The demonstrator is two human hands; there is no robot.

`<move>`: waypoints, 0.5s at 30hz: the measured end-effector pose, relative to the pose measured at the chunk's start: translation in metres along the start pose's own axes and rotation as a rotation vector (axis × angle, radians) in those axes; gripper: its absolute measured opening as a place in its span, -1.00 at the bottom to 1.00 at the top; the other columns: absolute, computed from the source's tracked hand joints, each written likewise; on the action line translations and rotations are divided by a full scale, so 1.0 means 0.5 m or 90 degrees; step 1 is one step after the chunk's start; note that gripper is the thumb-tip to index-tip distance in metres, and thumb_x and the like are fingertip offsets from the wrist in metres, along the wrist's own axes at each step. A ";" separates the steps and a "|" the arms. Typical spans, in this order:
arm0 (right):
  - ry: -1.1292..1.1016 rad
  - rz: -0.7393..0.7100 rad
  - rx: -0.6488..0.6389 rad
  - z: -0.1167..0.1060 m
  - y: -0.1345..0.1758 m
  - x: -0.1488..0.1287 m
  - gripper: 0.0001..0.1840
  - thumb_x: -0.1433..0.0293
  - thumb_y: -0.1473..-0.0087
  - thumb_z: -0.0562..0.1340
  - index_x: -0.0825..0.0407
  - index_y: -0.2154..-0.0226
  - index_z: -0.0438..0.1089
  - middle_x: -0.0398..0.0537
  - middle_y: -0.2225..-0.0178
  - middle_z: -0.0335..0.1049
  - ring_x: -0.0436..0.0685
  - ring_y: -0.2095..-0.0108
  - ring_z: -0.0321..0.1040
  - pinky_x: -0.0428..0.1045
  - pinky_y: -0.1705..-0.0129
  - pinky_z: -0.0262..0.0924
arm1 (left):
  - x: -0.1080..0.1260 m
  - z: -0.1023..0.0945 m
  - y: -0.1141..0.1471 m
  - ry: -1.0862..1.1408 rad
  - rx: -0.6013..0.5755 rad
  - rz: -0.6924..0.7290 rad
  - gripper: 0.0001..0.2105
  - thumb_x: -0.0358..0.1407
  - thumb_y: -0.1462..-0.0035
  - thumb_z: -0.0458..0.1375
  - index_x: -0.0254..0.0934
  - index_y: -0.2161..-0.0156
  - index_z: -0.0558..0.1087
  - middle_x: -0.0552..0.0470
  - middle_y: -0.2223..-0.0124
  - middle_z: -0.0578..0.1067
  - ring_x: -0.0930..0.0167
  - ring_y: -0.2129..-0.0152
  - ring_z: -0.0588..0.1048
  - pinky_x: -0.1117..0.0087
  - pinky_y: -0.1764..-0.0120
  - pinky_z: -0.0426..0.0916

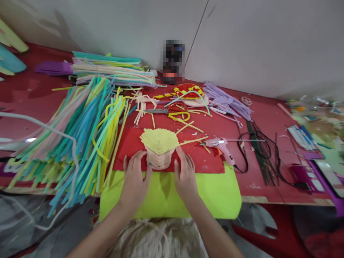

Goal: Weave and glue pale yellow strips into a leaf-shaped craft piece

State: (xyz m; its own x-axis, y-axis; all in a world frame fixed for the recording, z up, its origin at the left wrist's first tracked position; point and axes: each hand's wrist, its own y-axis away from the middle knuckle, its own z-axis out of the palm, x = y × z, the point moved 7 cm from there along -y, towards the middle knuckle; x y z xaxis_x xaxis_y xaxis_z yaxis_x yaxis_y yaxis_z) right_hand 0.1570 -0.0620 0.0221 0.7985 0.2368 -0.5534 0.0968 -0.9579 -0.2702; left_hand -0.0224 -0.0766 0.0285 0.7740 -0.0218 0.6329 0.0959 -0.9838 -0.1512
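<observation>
A leaf-shaped piece made of layered chenille stems, pale yellow (159,139) above and cream-pink (159,160) below, lies on a red sheet (199,165). My left hand (135,175) is at its left side, with the fingertips at the edge and the thumb apart from the fingers. At the right side sits my right hand (186,173), fingers stretched forward and thumb spread, close to the edge. Whether the fingertips press on the piece, I cannot tell. A loose yellow stem (195,140) reaches from the piece towards a pink glue gun (219,143).
Bundles of coloured chenille stems (80,118) cover the left, with more stacked behind (113,70). Scissors with yellow handles (178,115) lie beyond the piece. Purple stems (228,100) are at the back. A black cable (245,157) runs on the right. A bright green mat (215,193) overhangs the table edge.
</observation>
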 end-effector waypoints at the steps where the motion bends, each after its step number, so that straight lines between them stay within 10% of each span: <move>1: -0.009 0.003 0.003 -0.003 -0.001 0.002 -0.52 0.37 -0.33 -0.02 0.06 -0.27 0.10 0.11 -0.20 0.28 0.14 -0.21 0.19 0.20 -0.25 0.11 | -0.001 0.000 0.000 -0.004 0.005 0.003 -0.66 -0.26 -0.29 -0.03 -0.27 -0.14 0.21 -0.15 -0.12 0.40 0.25 -0.14 0.31 -0.05 -0.32 -0.08; 15: -0.093 0.027 0.072 -0.051 -0.014 0.073 -0.66 0.47 -0.23 0.02 -0.01 0.16 0.50 0.01 0.22 0.45 0.13 0.17 0.40 0.08 0.06 0.31 | -0.029 -0.020 -0.017 -0.082 0.052 0.047 -0.58 -0.35 -0.25 0.02 -0.24 -0.21 0.20 -0.21 -0.29 0.22 0.14 -0.25 0.20 -0.05 -0.25 0.15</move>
State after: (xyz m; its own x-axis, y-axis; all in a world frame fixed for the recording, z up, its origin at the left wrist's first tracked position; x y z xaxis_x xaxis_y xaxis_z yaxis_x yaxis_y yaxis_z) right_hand 0.2005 -0.0506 0.0237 0.7047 0.2252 -0.6728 -0.0092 -0.9453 -0.3260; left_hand -0.0408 -0.0695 0.0281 0.8546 -0.0659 0.5152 0.0817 -0.9625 -0.2586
